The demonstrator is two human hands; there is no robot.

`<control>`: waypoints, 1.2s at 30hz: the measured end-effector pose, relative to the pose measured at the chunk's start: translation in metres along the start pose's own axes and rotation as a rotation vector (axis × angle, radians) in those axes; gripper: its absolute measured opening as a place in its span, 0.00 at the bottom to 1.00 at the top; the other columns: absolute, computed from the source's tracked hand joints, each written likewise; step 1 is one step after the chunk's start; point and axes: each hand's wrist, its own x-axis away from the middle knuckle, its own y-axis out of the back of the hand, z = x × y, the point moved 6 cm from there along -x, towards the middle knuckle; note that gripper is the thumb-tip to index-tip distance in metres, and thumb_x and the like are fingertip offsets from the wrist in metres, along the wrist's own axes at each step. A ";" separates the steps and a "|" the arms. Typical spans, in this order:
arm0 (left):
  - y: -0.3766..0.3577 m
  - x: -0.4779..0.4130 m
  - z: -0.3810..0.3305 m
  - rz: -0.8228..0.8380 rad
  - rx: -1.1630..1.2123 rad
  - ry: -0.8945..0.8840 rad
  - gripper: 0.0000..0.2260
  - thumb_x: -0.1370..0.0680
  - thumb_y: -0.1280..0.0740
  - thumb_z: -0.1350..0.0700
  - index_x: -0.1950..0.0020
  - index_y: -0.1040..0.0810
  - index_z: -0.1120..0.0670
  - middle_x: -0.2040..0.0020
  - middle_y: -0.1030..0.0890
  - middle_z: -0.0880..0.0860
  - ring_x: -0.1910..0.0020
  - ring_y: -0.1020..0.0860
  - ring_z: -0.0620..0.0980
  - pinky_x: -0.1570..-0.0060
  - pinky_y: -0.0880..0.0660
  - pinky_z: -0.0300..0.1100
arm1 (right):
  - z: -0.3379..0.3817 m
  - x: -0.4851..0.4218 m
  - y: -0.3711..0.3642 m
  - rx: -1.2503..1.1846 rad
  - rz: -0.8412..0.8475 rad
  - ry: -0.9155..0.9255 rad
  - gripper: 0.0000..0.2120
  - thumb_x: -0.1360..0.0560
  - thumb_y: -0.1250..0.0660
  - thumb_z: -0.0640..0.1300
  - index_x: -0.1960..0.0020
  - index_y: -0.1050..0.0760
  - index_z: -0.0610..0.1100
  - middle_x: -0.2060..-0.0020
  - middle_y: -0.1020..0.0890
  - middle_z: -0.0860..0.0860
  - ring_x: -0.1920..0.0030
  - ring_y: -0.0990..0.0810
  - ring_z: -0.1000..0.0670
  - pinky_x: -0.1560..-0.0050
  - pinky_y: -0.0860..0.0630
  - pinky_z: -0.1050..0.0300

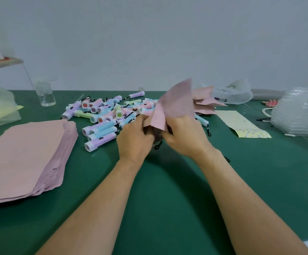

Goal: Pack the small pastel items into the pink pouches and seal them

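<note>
Both hands were seen together above the green table (pixel 168 199): left hand (pixel 134 139) and right hand (pixel 184 137) each gripped the lower edge of one pink pouch (pixel 175 105), held tilted upward. Pastel items (pixel 101 124) were heaped just behind; a stack of pouches (pixel 26 157) lay at the left.

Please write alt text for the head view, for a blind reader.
The left hand and right hand grip a pink pouch over a green table. Behind them lies a pile of pastel items; at left, a stack of pouches.
</note>
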 end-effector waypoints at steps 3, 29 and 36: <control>0.006 -0.006 0.011 -0.140 -0.037 0.152 0.17 0.24 0.38 0.62 0.38 0.17 0.51 0.55 0.17 0.50 0.55 0.21 0.57 0.65 0.29 0.45 | -0.012 0.000 0.012 0.119 -0.159 -0.227 0.14 0.22 0.38 0.47 0.65 0.31 0.45 0.73 0.32 0.51 0.68 0.32 0.41 0.70 0.46 0.54; -0.016 0.004 -0.015 -0.005 0.708 0.126 0.12 0.23 0.38 0.71 0.51 0.17 0.60 0.59 0.19 0.64 0.62 0.27 0.56 0.63 0.29 0.50 | -0.011 0.009 -0.003 -0.494 -0.388 -0.433 0.11 0.29 0.29 0.49 0.47 0.23 0.53 0.58 0.18 0.61 0.57 0.19 0.53 0.59 0.24 0.50; -0.015 0.001 -0.034 -0.093 1.035 0.181 0.11 0.20 0.31 0.65 0.39 0.20 0.68 0.48 0.16 0.63 0.52 0.21 0.50 0.53 0.21 0.46 | -0.009 0.013 0.011 -0.688 -0.648 -0.422 0.07 0.31 0.30 0.47 0.54 0.21 0.49 0.61 0.16 0.60 0.59 0.18 0.54 0.57 0.20 0.45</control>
